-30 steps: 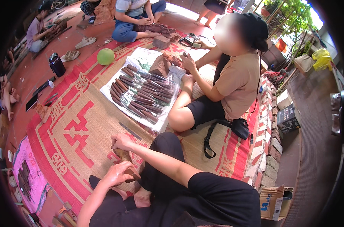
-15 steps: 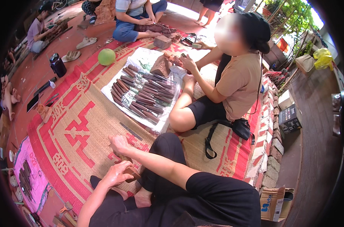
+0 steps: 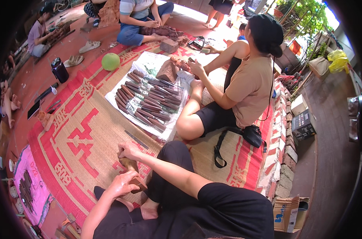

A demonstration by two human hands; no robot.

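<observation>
My left hand (image 3: 122, 184) is closed on a reddish-brown, flat-sided block (image 3: 138, 185), low in front of my crossed legs. Just beyond it, my right hand (image 3: 129, 151) is closed round the far end of a yellowish-brown piece (image 3: 130, 164), whose exact kind I cannot make out. This piece reaches down toward the block; the left fingers hide where the two meet. Both hands are over the patterned straw mat (image 3: 109, 131), beside my bare foot (image 3: 150, 209).
Many dark-handled carving tools (image 3: 149, 99) lie on a white sheet (image 3: 117, 85) ahead. A person in a tan shirt (image 3: 248, 81) sits at right, near a black bag (image 3: 252, 135). A green ball (image 3: 111, 61) and a black flask (image 3: 60, 70) stand farther left.
My right hand has turned and shifted slightly right, showing more of the yellowish-brown piece. The left hand stays on the block. The seated person's head has turned away.
</observation>
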